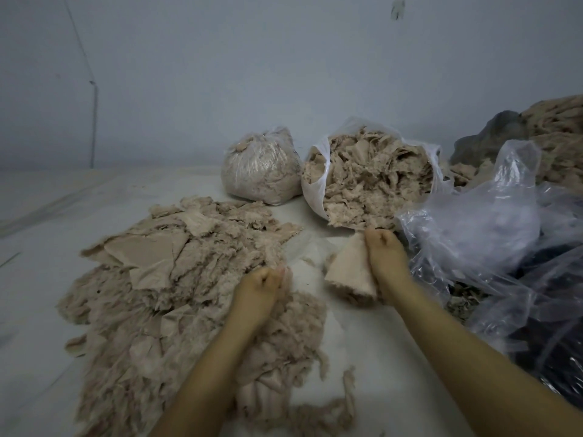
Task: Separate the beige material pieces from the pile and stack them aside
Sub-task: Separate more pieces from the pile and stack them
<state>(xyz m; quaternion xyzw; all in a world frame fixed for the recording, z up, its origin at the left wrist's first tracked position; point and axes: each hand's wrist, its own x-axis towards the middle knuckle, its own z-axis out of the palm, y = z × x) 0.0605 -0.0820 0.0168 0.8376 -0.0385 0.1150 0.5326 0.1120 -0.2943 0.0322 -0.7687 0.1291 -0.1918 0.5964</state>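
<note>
White floor [362,357]: left hand [257,287] fingers curled into beige pile [176,279]; right hand [383,250] grips beige piece [350,272] near open bag [369,175].

Dim, flat, bluish light; soft shadows. My forearms blur at the bottom edge. Wide-angle bend at edges; faint glare on plastic bag [492,222].

Bare storeroom, bagged beige scraps [369,175], plain wall [252,74]
</note>
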